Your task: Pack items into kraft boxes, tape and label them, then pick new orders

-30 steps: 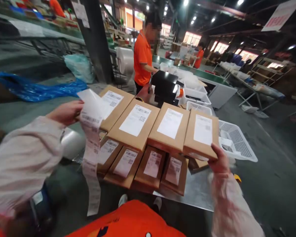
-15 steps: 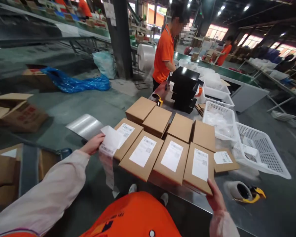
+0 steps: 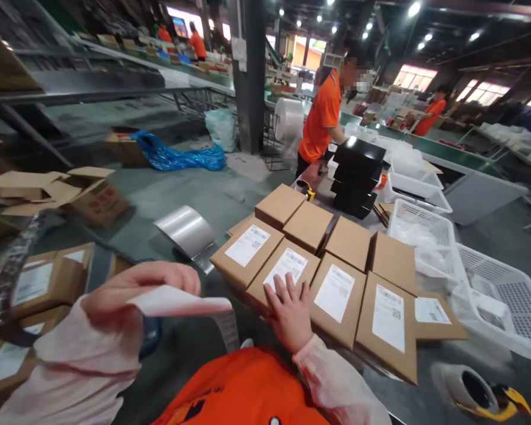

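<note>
Eight boxes (image 3: 318,236) lie in two rows on a steel counter (image 3: 429,360), the four nearest the person bearing white labels. The right hand (image 3: 289,313) rests spread, fingers apart, on the second labelled box from the left, touching the lower part of its label. The left hand (image 3: 141,295) is beyond the counter's near edge, just left of the boxes, pinching a curled label strip (image 3: 181,301) between thumb and fingers. Half a second earlier, the right hand held the near corner of the rightmost box; it has since moved left along the row. The left hand has dropped back from the first box, and the strip now bends sideways from its fingers.
</note>
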`<control>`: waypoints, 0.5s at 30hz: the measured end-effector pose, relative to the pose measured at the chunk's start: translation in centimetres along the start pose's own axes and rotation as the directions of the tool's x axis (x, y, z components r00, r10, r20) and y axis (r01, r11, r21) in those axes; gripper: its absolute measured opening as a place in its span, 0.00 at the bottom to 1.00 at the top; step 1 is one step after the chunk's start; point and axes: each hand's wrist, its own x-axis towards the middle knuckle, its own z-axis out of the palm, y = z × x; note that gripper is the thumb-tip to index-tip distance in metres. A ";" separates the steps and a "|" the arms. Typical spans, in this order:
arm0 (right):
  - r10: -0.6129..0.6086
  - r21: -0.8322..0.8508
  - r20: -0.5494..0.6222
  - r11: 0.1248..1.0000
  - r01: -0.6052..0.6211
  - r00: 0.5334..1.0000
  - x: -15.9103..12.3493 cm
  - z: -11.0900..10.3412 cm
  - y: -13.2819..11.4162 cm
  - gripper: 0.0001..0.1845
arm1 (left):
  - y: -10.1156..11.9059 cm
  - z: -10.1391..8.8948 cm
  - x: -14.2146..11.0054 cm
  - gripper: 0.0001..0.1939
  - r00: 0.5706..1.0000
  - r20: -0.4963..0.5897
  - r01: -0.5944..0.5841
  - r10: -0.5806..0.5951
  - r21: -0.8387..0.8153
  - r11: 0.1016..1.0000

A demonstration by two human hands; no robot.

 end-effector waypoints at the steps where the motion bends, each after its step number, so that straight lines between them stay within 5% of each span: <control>1: 0.044 0.050 0.014 0.998 -0.045 0.999 0.5 -0.6 0.2 0.45 | 0.5 0.6 0.0 0.18 1.000 -0.001 0.012 -0.012 -0.009 1.000; 4: -0.094 0.445 0.080 0.894 0.048 0.992 1.9 -4.2 0.1 0.56 | 1.6 1.9 1.2 0.21 0.999 0.045 0.025 -0.027 0.037 0.999; 7: -0.337 0.888 0.099 0.454 0.070 0.936 3.8 -6.9 -1.5 0.57 | 1.8 1.7 4.0 0.24 1.000 -0.014 -0.020 0.022 0.091 0.996; 9: -0.269 0.977 0.147 0.191 -0.097 0.952 4.9 -7.0 -2.8 0.40 | 1.4 0.7 6.0 0.21 0.984 -0.155 -0.067 0.090 0.147 0.987; 11: -0.119 0.974 0.226 0.045 -0.222 0.967 5.4 -6.4 -3.6 0.26 | 1.0 -0.6 7.3 0.17 0.953 -0.252 -0.099 0.168 0.266 0.959; 15: 0.057 0.955 0.293 0.034 -0.295 0.954 4.9 -5.0 -3.0 0.22 | 0.6 -1.9 6.4 0.15 0.849 -0.400 -0.087 0.344 0.538 0.839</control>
